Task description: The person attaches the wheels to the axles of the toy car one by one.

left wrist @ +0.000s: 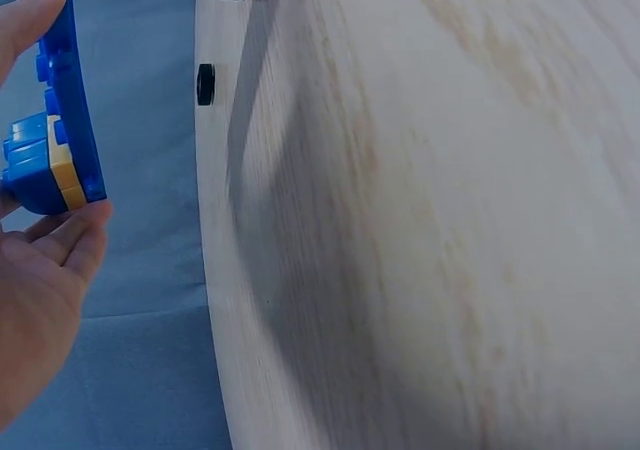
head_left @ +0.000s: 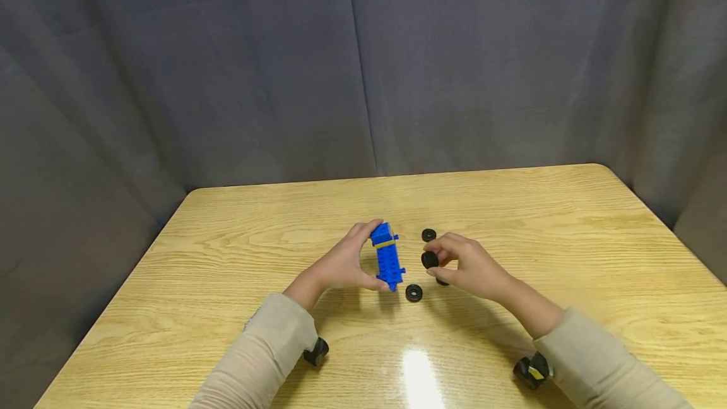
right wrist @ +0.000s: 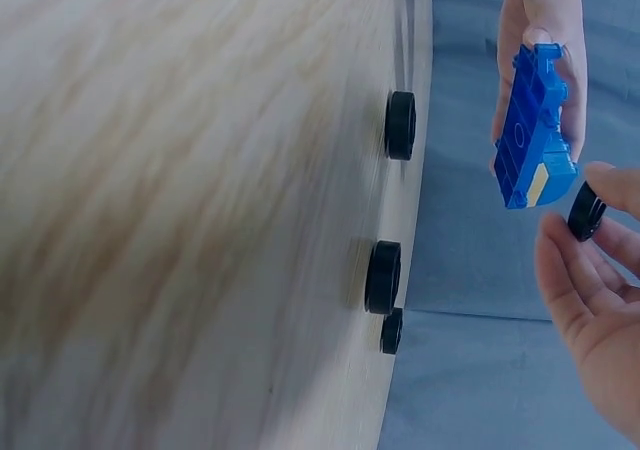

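Note:
My left hand [head_left: 344,262] grips a blue toy car body [head_left: 389,260] by its two ends, thumb at the near end and fingers at the far end. The body is made of blue bricks with a yellow strip [left wrist: 65,162], and small axle pegs stick out at its sides. It is held above the table, as the left wrist view shows. My right hand [head_left: 468,265] pinches a black wheel [right wrist: 587,211] between thumb and fingers, a short way right of the body and apart from it.
Three more black wheels lie on the wooden table [head_left: 255,226]: a far wheel [head_left: 428,235], a near wheel [head_left: 414,293], and one wheel [head_left: 442,281] partly hidden under my right hand. A dark grey curtain [head_left: 272,81] hangs behind the table.

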`<action>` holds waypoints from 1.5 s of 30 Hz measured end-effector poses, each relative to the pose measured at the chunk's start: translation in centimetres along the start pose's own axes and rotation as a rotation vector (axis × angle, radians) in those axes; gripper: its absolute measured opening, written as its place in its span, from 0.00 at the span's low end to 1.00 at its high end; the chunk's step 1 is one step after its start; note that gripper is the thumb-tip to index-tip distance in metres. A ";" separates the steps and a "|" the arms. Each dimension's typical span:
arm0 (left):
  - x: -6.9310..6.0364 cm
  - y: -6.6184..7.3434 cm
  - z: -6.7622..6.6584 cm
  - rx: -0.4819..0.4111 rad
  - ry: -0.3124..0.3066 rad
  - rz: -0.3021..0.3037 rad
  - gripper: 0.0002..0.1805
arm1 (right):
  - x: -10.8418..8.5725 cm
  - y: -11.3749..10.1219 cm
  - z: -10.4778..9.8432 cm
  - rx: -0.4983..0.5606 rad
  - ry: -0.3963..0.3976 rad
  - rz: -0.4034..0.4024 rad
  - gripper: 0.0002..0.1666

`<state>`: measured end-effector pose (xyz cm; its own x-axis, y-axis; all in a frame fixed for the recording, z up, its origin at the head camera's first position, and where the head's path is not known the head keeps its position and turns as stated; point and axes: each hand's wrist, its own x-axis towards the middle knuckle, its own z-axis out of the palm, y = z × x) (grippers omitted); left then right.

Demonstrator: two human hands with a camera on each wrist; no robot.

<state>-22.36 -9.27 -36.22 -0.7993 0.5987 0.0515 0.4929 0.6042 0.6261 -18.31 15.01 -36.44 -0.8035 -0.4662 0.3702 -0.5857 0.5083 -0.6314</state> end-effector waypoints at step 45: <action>0.4 0.9 0.2 0.024 0.001 0.037 0.59 | 0.1 -0.5 0.9 0.137 -0.056 0.047 0.17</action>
<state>-22.19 -8.42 -35.78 -0.7803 0.6208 0.0750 0.5307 0.5940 0.6046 -18.04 14.04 -36.72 -0.8204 -0.4857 0.3017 -0.5244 0.4287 -0.7357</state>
